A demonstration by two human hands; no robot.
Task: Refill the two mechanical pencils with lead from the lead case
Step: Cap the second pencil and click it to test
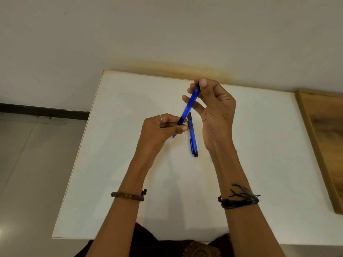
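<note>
A blue mechanical pencil (189,104) is held tilted above the white table (115,164), its tip end low at the left and its cap end high at the right. My left hand (159,128) grips the black lower part near the tip. My right hand (213,106) pinches the top end between thumb and fingers. A second blue mechanical pencil (193,140) lies flat on the table just below, between my hands. No lead case shows in this view.
A wooden board (323,138) lies along the table's right side. The wall runs right behind the table's far edge. Grey floor (33,164) lies to the left of the table.
</note>
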